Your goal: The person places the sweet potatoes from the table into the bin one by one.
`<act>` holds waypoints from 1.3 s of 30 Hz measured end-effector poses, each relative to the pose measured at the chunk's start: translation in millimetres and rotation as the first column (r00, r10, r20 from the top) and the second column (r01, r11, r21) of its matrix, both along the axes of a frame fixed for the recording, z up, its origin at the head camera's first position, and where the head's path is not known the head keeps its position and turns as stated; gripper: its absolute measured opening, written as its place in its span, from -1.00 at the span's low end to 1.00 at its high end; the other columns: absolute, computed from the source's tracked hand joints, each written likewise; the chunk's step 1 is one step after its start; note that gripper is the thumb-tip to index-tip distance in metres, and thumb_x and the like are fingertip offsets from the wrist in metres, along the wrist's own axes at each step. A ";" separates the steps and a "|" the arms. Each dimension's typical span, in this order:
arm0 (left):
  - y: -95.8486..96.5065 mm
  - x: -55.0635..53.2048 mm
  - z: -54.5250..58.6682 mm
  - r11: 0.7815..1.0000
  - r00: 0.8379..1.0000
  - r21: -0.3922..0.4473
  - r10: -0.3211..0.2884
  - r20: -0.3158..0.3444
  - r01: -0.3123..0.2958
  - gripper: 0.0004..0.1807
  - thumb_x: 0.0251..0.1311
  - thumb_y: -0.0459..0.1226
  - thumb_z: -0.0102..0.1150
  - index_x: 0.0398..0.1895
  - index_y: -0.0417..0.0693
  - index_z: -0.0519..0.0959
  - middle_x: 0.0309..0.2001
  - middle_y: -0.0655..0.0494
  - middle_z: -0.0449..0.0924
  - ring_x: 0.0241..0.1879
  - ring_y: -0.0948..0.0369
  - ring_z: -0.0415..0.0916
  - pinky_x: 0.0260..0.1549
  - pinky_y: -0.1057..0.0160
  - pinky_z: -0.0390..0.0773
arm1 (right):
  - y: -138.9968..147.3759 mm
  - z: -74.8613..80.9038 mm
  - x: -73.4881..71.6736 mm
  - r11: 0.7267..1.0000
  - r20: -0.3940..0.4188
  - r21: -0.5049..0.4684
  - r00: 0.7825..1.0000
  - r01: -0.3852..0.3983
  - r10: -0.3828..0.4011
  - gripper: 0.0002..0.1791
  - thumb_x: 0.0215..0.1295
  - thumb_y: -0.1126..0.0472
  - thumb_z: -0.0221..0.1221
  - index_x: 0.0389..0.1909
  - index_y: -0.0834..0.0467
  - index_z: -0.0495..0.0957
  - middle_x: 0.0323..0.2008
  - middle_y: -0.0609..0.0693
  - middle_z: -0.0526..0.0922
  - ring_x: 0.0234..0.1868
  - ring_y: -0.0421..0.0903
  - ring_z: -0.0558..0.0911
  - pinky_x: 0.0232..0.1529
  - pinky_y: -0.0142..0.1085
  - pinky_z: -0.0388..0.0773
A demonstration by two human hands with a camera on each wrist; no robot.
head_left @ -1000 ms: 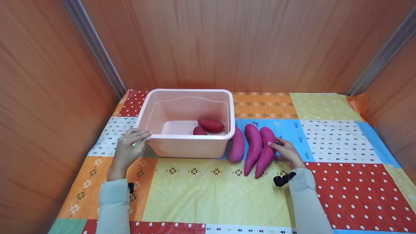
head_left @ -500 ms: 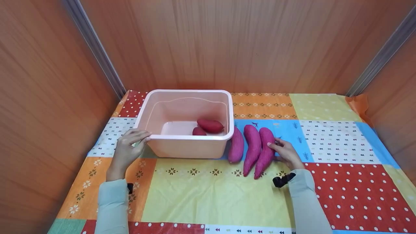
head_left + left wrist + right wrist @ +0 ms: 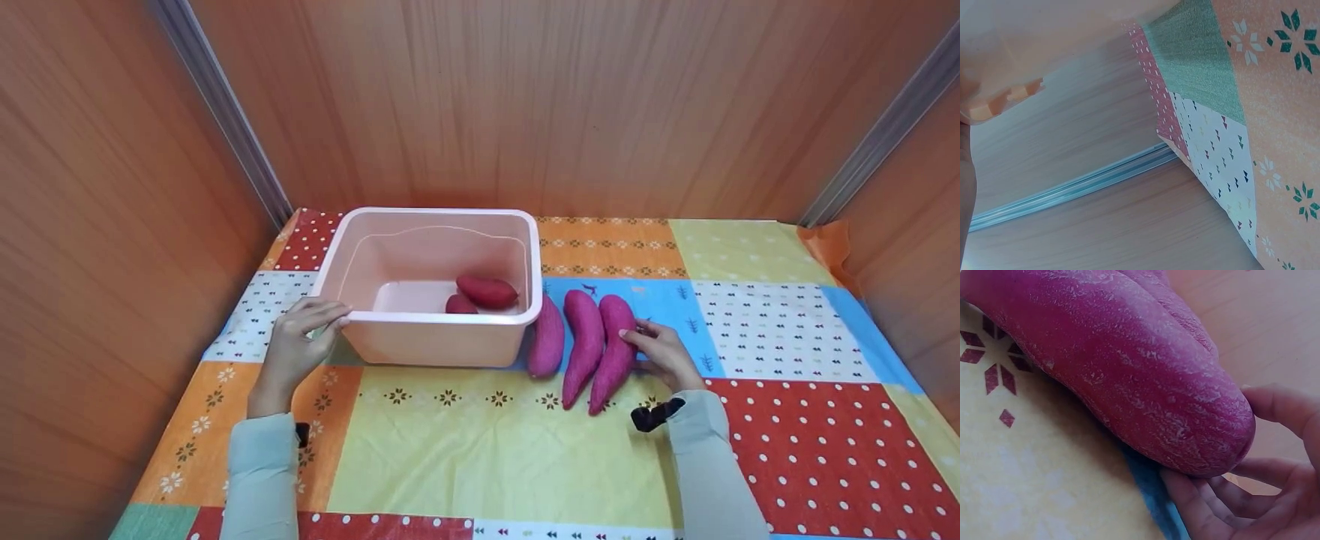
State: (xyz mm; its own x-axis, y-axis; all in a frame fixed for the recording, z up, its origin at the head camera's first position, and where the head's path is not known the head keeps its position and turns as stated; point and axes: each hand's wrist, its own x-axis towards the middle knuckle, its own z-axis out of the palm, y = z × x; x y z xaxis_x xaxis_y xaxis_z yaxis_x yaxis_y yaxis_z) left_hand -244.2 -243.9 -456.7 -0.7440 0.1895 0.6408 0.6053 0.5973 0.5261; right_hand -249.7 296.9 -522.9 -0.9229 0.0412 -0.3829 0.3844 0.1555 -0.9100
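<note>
My left hand [image 3: 296, 349] pinches the near-left corner of the rim of a pale pink plastic tub [image 3: 435, 341]. Two red sweet potatoes, one long [image 3: 487, 291] and one partly hidden by the front wall [image 3: 460, 304], lie inside it. To the tub's right are three curved purple sweet potatoes: a left one [image 3: 547, 345], a middle one [image 3: 583, 349] and a right one [image 3: 616, 352]. The rightmost is held by my right hand [image 3: 664, 352], thumb on its upper side. In the right wrist view, fingers [image 3: 1185, 500] reach under the end of that sweet potato [image 3: 1145, 377].
A patchwork-print tablecloth [image 3: 487, 450] covers the table. Wood-grain panels [image 3: 487, 105] stand behind and on both sides, with metal corner strips [image 3: 225, 112]. A black wrist strap part [image 3: 651, 415] sits at my right cuff.
</note>
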 end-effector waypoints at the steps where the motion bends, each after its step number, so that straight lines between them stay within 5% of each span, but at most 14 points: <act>1: 0.1 0.0 0.1 1.000 1.000 -0.001 -0.001 -0.003 0.001 -0.73 0.01 -0.43 0.38 -0.15 -0.12 0.72 -0.17 -0.02 0.74 -0.06 0.06 0.59 0.06 0.70 0.33 | 0.3 1.6 0.0 1.000 -0.004 0.001 1.000 -0.008 0.008 -0.12 0.33 0.01 0.15 0.50 0.23 -0.09 0.42 0.26 0.15 0.07 -0.09 0.55 0.07 -0.19 0.60; 8: 0.1 0.9 0.3 1.000 1.000 0.003 0.005 0.003 -0.005 -0.72 0.01 -0.44 0.38 -0.14 -0.12 0.72 -0.17 -0.01 0.74 -0.06 0.08 0.59 0.04 0.70 0.35 | -0.5 17.0 -3.6 1.000 0.000 0.005 1.000 -0.015 0.015 -0.13 0.33 -0.02 0.17 0.49 0.20 -0.03 0.39 0.24 0.22 -0.04 -0.20 0.59 0.05 -0.22 0.61; 18: -0.3 -1.9 -3.4 1.000 0.999 0.023 -0.010 -0.044 0.011 -0.74 -0.04 -0.48 0.39 -0.20 -0.21 0.72 -0.23 -0.07 0.75 -0.09 0.00 0.59 0.07 0.68 0.34 | -6.6 45.8 -11.6 0.996 -0.046 0.081 0.998 -0.045 0.049 -0.17 0.31 -0.06 0.17 0.48 0.16 0.06 0.38 0.20 0.26 0.07 -0.13 0.56 -0.04 -0.27 0.65; 27: 0.6 0.1 -1.9 1.000 1.000 0.017 -0.002 -0.010 0.002 -0.72 0.00 -0.46 0.38 -0.15 -0.17 0.71 -0.18 -0.03 0.74 -0.07 0.09 0.58 0.06 0.69 0.35 | -11.6 68.8 -18.0 0.993 -0.079 0.083 0.993 -0.079 0.085 -0.22 0.33 -0.04 0.16 0.45 0.18 0.12 0.37 0.21 0.28 -0.03 -0.20 0.56 -0.12 -0.31 0.67; 39: 0.9 1.4 0.0 1.000 1.000 0.009 -0.001 -0.010 0.001 -0.76 0.03 -0.44 0.37 -0.18 -0.17 0.72 -0.18 -0.05 0.74 -0.06 0.05 0.59 0.08 0.68 0.33 | -21.7 105.3 -26.0 0.987 -0.083 0.136 0.992 -0.086 0.098 -0.18 0.29 -0.11 0.19 0.45 0.18 0.14 0.33 0.20 0.32 0.20 0.06 0.45 -0.04 -0.24 0.66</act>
